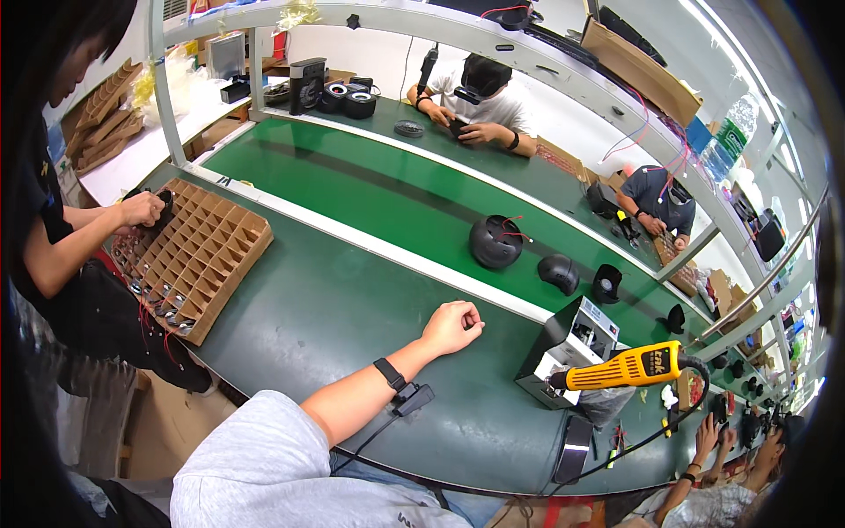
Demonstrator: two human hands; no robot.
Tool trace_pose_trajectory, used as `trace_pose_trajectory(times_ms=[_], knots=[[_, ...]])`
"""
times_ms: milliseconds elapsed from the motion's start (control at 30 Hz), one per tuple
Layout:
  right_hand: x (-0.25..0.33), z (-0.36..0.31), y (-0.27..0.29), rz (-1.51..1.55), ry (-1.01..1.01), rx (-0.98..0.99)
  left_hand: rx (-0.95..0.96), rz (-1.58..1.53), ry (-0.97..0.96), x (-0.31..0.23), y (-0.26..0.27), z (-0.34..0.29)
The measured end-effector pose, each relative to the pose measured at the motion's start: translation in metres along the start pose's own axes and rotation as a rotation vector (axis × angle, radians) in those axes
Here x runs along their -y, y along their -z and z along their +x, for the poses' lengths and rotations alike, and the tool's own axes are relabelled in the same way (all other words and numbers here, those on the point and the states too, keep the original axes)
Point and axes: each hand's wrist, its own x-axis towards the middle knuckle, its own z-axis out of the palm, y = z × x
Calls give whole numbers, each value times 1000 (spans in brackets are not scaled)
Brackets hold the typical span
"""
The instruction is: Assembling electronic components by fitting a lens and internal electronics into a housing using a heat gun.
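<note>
My left hand (pixel 453 327) rests over the dark green tabletop (pixel 352 326) near the white edge of the conveyor. Its fingers are curled in loosely, and I see nothing in them. A black strap (pixel 390 374) circles that wrist, with a black clip (pixel 414 399) and a cord running down from it. To the right of the hand, apart from it, is a black box with a silver mechanism (pixel 576 348), probably a screw feeder. A yellow electric screwdriver (pixel 627 366) on a black cable lies across the view in front of the box. My right hand is out of view.
Round black housings (pixel 495 242) sit on the green conveyor (pixel 352 194). A cardboard divider tray (pixel 198 255) is at the left, beside a person handling a black part. Other people work across the belt and at the right. A phone (pixel 574 449) lies near the front edge.
</note>
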Motion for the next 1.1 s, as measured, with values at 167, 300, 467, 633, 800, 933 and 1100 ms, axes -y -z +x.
trace_pose_trajectory(times_ms=[167,300,467,633,800,933,1100], knots=[[4,9,-11,-52,14,-21,-19,1,-24,2,2,0],[14,16,-8,-143,23,-56,13,-6,14,-4,6,5],[-13,21,4,-217,15,-226,12,-60,-20,-6,-12,10],[-194,-12,-48,-27,-495,-154,25,-79,13,15,3,9],[-252,-31,-25,190,-713,-233,80,75,27,3,-10,6],[-246,-34,-27,210,-671,-239,63,8,2,12,-13,2],[-247,-33,-38,68,-572,-207,56,-5,72,3,-5,2]])
